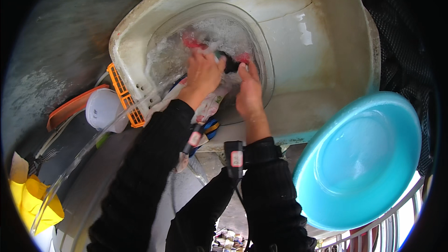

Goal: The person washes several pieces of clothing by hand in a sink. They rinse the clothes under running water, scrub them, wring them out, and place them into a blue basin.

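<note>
A wet black, green and red item (230,63), probably cloth, lies in churning, splashing water in a clear round basin (267,52). My left hand (204,71) is blurred, its fingers curled on the item's left part near a red patch. On the other side, my right hand (250,85) pinches a red end between thumb and fingers. Foam and water hide much of its shape. Below my left hand, a pale floral cloth (211,106) drapes over the sink's front rim, with a blue and yellow striped piece (211,128) beside it.
The basin sits in a cracked, stained sink (294,38). At right, a turquoise plastic basin (360,161) leans by the sink corner. A clear hose (84,154) runs in from the left, past an orange plastic basket (126,96), a white bucket (105,110) and yellow material (35,199).
</note>
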### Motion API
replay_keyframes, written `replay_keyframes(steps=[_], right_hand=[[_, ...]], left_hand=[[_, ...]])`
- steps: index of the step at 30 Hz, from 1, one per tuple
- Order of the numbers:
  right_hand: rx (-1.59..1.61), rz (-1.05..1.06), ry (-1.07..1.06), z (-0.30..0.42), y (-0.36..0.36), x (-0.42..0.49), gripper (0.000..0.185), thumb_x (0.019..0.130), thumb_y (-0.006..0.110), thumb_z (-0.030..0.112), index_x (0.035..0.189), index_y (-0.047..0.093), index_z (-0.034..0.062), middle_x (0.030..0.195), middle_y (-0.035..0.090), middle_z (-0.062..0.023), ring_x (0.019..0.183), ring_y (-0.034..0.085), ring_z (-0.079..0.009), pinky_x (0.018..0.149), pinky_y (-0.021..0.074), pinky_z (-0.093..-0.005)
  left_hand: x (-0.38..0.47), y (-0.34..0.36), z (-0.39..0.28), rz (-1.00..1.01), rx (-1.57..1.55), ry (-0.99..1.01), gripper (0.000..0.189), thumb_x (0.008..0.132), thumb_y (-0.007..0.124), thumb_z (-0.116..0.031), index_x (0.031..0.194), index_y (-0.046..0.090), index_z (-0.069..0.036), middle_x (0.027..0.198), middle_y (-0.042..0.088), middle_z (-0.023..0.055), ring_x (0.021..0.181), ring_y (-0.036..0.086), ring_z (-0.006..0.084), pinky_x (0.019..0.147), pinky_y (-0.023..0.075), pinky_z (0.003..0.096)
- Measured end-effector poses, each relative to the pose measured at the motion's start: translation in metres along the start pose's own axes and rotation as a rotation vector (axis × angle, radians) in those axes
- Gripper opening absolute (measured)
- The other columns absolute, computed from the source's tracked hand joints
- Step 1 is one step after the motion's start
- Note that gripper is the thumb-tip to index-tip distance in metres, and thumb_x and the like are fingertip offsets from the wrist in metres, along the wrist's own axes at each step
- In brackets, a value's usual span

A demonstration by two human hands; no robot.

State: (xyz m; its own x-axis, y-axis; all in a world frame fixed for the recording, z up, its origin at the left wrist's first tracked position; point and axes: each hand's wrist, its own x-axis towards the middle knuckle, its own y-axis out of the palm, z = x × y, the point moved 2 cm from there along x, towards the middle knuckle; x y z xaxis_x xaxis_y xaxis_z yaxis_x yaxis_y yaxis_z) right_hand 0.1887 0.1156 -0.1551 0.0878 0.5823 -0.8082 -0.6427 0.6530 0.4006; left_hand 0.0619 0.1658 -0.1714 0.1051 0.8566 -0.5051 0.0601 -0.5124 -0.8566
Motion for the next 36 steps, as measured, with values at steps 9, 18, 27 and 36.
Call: replay_keyframes(steps=[9, 18, 27, 36], right_hand=[[0.517, 0.195, 0.273, -0.004, 0.0, 0.004, 0.052, 0.099, 0.043, 0.053, 0.124, 0.057, 0.0095, 0.123, 0.061, -0.0078, 0.113, 0.058, -0.024, 0.099, 0.0447, -0.0424], [0.046, 0.006, 0.012, -0.008, 0.01, -0.011, 0.029, 0.098, 0.05, 0.026, 0.109, 0.063, 0.0027, 0.103, 0.066, -0.0085, 0.09, 0.063, -0.0189, 0.082, 0.0511, -0.0329], [-0.292, -0.075, -0.14, -0.027, -0.009, 0.0, 0.05, 0.096, 0.055, 0.011, 0.144, 0.04, 0.006, 0.135, 0.052, -0.0086, 0.12, 0.05, -0.0195, 0.103, 0.0358, -0.0293], [0.526, 0.156, 0.287, 0.005, -0.009, -0.005, 0.044, 0.098, 0.051, 0.048, 0.111, 0.062, 0.0073, 0.101, 0.068, -0.0062, 0.093, 0.065, -0.0207, 0.083, 0.0531, -0.0367]], left_hand=[[-0.033, -0.056, -0.053, -0.303, -0.481, 0.244, 0.032, 0.077, 0.073, -0.023, 0.095, 0.059, 0.0, 0.093, 0.062, 0.0172, 0.093, 0.056, 0.0384, 0.075, 0.0449, 0.0442], [-0.029, -0.057, -0.039, -0.266, -0.678, -0.203, 0.026, 0.079, 0.064, -0.021, 0.085, 0.064, 0.004, 0.07, 0.064, 0.0206, 0.061, 0.061, 0.0364, 0.062, 0.048, 0.04], [-0.006, 0.006, -0.011, -0.006, -0.003, 0.243, 0.036, 0.089, 0.059, -0.019, 0.114, 0.054, 0.006, 0.121, 0.055, 0.029, 0.116, 0.046, 0.0481, 0.1, 0.0395, 0.0475], [-0.082, -0.062, -0.062, -0.21, -0.764, 0.144, 0.028, 0.078, 0.073, -0.026, 0.09, 0.061, -0.004, 0.096, 0.063, 0.0163, 0.089, 0.061, 0.0355, 0.074, 0.0482, 0.0432]])
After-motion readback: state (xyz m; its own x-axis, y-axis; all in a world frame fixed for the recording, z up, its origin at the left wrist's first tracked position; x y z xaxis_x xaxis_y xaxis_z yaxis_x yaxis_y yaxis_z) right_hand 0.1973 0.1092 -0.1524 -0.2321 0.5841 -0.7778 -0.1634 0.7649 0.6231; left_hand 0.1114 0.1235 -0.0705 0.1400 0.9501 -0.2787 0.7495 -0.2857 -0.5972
